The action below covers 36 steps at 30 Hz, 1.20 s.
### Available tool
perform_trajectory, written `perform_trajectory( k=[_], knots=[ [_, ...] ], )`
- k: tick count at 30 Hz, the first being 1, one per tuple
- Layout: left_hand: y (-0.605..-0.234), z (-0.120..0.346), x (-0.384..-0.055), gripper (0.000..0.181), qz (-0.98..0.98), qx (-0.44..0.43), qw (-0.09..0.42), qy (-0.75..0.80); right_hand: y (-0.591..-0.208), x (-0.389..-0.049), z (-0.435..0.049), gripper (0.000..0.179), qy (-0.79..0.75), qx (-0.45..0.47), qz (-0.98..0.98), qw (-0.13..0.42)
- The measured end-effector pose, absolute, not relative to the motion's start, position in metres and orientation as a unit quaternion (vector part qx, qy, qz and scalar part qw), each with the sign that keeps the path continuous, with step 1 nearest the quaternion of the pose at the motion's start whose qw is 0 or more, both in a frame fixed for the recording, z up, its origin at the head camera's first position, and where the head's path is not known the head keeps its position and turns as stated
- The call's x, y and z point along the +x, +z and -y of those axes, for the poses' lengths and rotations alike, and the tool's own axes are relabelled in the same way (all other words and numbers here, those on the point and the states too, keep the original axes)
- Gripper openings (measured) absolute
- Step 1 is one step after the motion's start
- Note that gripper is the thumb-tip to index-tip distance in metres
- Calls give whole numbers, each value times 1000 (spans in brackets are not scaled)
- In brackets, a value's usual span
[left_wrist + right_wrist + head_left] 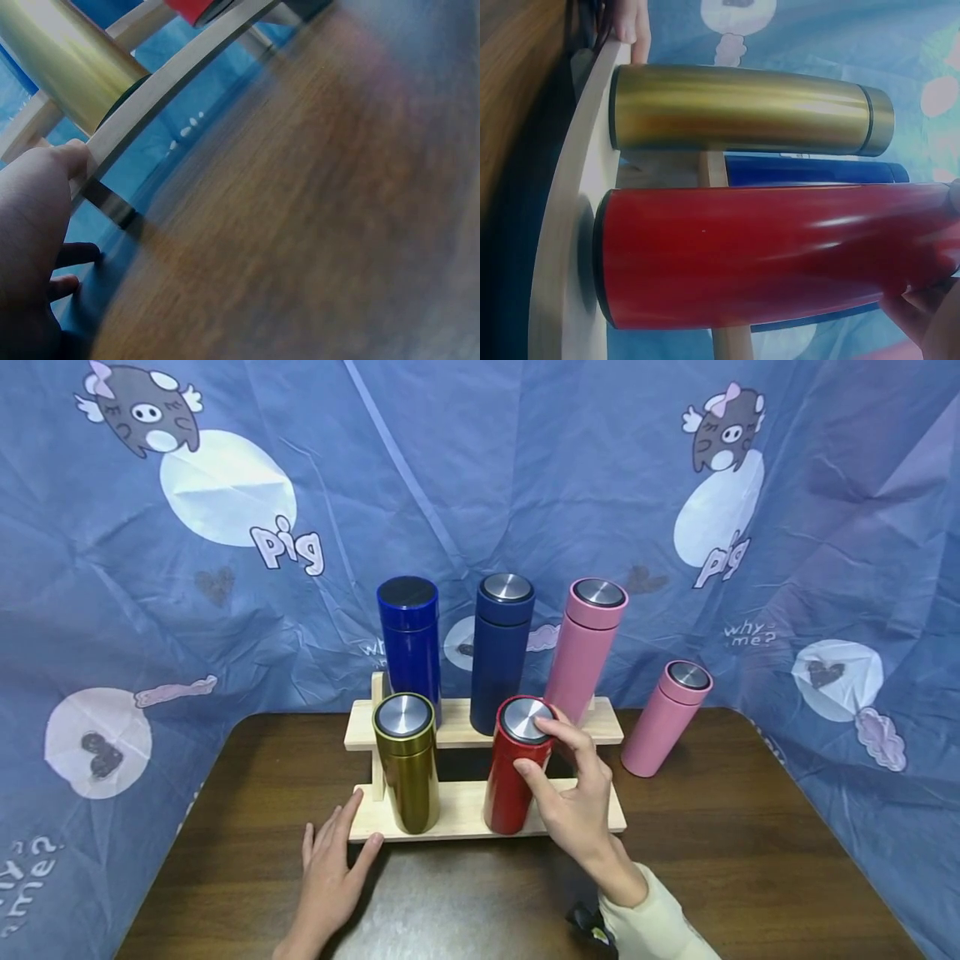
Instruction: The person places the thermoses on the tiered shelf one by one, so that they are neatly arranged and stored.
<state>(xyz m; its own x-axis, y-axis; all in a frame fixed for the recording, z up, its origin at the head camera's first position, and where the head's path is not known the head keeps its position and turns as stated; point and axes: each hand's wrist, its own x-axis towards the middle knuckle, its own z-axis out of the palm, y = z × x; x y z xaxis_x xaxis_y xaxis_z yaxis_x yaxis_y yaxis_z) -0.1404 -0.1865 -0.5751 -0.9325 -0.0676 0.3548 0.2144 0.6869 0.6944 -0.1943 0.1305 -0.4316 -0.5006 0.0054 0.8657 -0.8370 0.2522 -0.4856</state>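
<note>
My right hand (577,793) grips the red thermos (513,789) near its top, thumb on the side and fingers around the steel-topped lid. The red thermos stands on the lower front shelf of a two-tier wooden rack (461,806); its base is at the shelf in the right wrist view. To its left, a gold thermos (408,777) stands upright on that shelf. My left hand (330,872) rests at the shelf's left front corner, its fingers spread and its thumb (71,156) against the front edge.
Along the upper shelf stand a glossy blue thermos (411,652), a navy thermos (501,660) and a tall pink thermos (585,652). A shorter pink thermos (666,722) stands on the brown wooden table (720,860) right of the rack. Behind hangs a blue printed cloth (480,468).
</note>
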Motion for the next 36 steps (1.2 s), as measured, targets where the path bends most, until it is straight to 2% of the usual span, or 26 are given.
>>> perform_trajectory(
  k=[7, 20, 25, 36],
  knots=[
    [-576, 187, -141, 68, 903, -42, 171, -393, -435, -199, -123, 57, 533, 298, 682, 402],
    [-575, 188, -140, 68, 903, -41, 171, -391, -442, -202, -118, 58, 548, 292, 688, 376],
    [-576, 189, -140, 68, 904, -41, 172, -389, -443, -203, -120, 49, 542, 284, 702, 364],
    [-575, 189, -140, 68, 904, -39, 166, -392, -441, -203, -121, 62, 518, 276, 737, 336]
  ],
)
